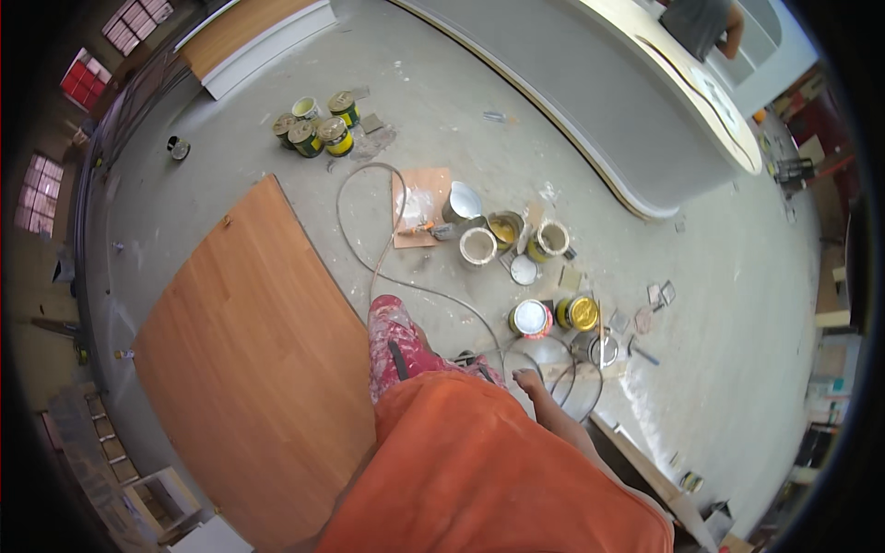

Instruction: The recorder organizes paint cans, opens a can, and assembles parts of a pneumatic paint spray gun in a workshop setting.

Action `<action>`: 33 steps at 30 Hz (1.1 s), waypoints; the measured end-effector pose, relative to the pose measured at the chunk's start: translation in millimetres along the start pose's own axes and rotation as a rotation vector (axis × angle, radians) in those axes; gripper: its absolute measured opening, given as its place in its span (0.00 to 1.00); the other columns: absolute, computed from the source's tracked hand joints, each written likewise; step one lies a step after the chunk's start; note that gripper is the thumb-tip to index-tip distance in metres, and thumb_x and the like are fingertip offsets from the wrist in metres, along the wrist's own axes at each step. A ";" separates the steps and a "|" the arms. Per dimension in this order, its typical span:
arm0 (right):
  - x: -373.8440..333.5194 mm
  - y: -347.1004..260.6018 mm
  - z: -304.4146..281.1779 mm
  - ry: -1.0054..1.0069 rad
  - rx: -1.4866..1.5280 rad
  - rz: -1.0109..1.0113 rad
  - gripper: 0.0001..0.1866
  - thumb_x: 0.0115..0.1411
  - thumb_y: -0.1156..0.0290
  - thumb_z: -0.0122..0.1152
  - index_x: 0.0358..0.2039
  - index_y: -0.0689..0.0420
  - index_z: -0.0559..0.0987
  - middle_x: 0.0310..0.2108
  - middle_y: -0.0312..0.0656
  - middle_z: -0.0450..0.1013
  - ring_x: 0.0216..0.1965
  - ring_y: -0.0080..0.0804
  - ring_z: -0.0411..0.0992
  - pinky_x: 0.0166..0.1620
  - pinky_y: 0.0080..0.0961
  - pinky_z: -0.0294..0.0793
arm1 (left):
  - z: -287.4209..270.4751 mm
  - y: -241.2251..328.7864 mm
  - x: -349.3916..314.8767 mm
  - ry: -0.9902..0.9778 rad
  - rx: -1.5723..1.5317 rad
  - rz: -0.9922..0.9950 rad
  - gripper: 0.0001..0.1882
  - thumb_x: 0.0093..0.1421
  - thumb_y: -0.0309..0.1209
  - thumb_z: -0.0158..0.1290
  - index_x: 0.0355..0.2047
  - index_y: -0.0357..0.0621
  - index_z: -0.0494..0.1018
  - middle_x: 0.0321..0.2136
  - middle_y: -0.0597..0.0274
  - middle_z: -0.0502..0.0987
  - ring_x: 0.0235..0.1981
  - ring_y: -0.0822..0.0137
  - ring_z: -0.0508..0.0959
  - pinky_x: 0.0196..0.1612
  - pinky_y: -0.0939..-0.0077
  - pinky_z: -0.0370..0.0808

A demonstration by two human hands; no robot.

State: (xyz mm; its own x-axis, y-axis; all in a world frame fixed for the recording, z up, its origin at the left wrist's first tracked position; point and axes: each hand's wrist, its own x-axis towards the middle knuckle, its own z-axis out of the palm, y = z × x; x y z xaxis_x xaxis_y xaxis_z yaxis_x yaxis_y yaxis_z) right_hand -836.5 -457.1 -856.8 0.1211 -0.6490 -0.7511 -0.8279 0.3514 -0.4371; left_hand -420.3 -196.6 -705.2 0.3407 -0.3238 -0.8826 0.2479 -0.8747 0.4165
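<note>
Head view: right hand (pixel 526 379) hangs near the white-topped can (pixel 530 318) on the floor (pixel 728 286), finger spread and hold unclear; left hand unseen. Likely between steps; gripping the can calls for bending down.

- Grey floor (pixel 719 276) shows white smudges.
- Curved, pale-topped grey counter (pixel 590 97) stands toward the floor's far right corner.
- Pinkish gridded windows (pixel 40 194) sit beyond its left edge.
</note>
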 end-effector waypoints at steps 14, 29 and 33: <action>141.1 -210.0 -37.8 -0.299 -0.560 0.019 0.18 0.63 0.60 0.49 0.47 0.52 0.80 0.41 0.47 0.79 0.40 0.42 0.78 0.40 0.37 0.78 | -88.2 332.8 238.7 -0.079 -0.258 0.099 0.20 0.68 0.39 0.43 0.56 0.43 0.69 0.39 0.56 0.77 0.34 0.66 0.76 0.34 0.70 0.75; 248.0 -624.4 -123.9 -0.069 0.472 0.136 0.19 0.64 0.59 0.56 0.49 0.57 0.80 0.43 0.41 0.79 0.44 0.35 0.76 0.46 0.33 0.75 | -254.6 732.6 433.8 -0.007 -0.014 0.384 0.18 0.64 0.32 0.47 0.52 0.38 0.71 0.42 0.49 0.79 0.41 0.57 0.81 0.41 0.68 0.76; 355.1 -551.7 -114.5 -0.234 0.092 -0.304 0.25 0.58 0.54 0.61 0.49 0.60 0.79 0.42 0.42 0.78 0.42 0.38 0.76 0.41 0.37 0.75 | -283.0 740.7 491.2 0.106 0.534 0.579 0.23 0.60 0.33 0.52 0.55 0.39 0.69 0.47 0.41 0.77 0.45 0.46 0.79 0.49 0.61 0.75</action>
State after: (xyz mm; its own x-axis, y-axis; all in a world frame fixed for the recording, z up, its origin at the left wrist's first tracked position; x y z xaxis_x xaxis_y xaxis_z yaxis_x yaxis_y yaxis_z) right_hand -399.4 -958.7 -825.6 0.4839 -0.5651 -0.6682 -0.6835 0.2328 -0.6918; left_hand 187.3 -901.4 -768.6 0.3740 -0.7671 -0.5212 -0.4541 -0.6414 0.6184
